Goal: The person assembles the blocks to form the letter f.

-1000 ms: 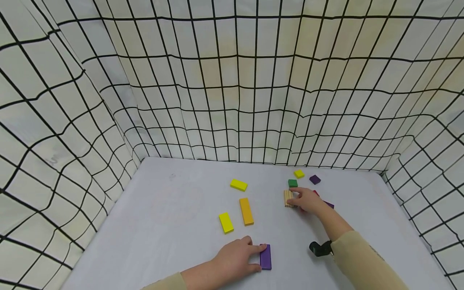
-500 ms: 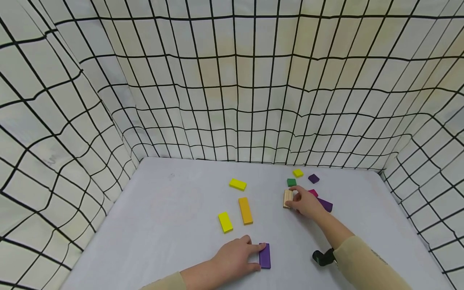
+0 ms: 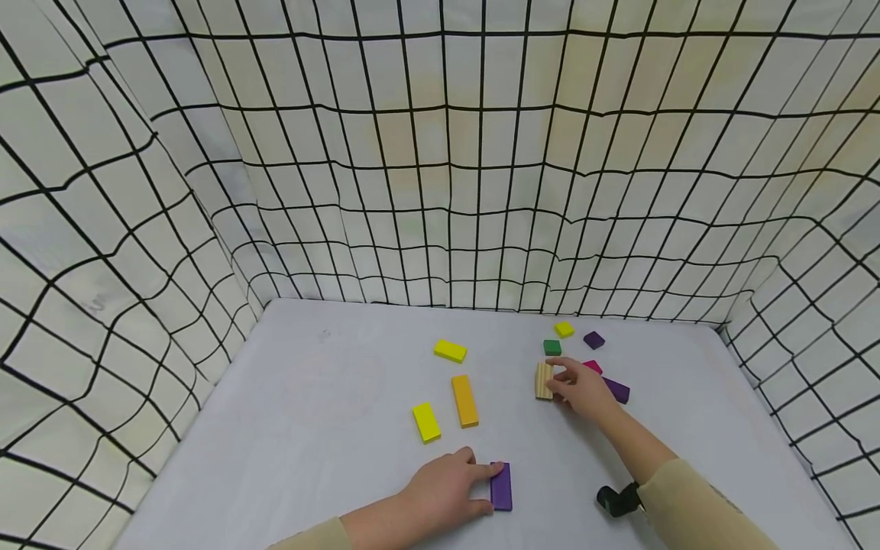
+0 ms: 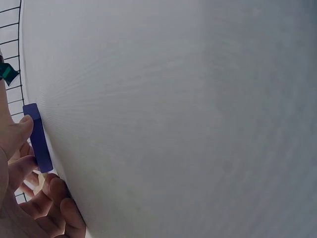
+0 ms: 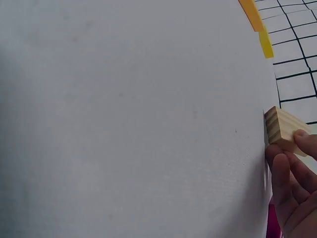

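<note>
In the head view my left hand [image 3: 443,485] holds a flat purple block [image 3: 501,486] by its two ends, between thumb and index finger. The left wrist view has the same purple block [image 4: 38,139], with the thumb at one end. Further back and to the right, my right hand [image 3: 580,386] pinches a plain wooden block [image 3: 544,380] between thumb and fingers. In the right wrist view the grain of the wooden block [image 5: 282,128] shows on its faces. Part of its far side is hidden by the thumb.
Two yellow blocks [image 3: 427,422] and an orange block [image 3: 464,401] lie between the hands. Behind the right hand are a green block [image 3: 552,347], a small yellow block [image 3: 564,329] and a dark purple block [image 3: 594,340]. Pink [image 3: 593,367] and purple [image 3: 616,390] blocks lie beside that hand. Black netting surrounds the white table [image 3: 309,412].
My right hand and the wooden block have shifted slightly, and the block is turned a little. More of the pink and purple blocks beside that hand shows. The left hand stays on its purple block.
</note>
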Tool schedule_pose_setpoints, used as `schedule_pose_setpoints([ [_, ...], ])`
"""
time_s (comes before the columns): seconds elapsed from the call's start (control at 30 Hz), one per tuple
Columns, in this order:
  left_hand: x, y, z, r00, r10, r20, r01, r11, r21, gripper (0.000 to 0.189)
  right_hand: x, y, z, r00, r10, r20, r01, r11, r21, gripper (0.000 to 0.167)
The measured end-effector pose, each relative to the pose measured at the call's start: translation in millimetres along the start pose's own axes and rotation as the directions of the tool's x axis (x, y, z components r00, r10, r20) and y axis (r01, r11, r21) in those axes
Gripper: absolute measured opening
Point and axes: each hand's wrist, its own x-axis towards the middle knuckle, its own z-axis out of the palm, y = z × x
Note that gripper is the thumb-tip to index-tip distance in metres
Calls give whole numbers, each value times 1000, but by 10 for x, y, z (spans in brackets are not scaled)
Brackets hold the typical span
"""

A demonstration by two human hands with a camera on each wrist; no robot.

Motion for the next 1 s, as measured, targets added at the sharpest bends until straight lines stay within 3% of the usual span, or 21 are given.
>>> schedule_pose_setpoints([
  [0.47, 2, 11, 5, 1000, -4, 3, 4, 1000, 10, 58, -137, -80, 35, 1000, -7, 16, 4, 984, 178, 47],
  [0.7, 9, 11, -1, 1000, 4, -7, -4, 1000, 5, 57, -199, -163, 140, 999, 11, 36, -17, 985, 174, 46],
  [1.0, 5, 11, -5, 1000, 5, -14, -5, 1000, 16, 57, -383, -270, 421, 987, 21, 157, -49, 983, 178, 45],
])
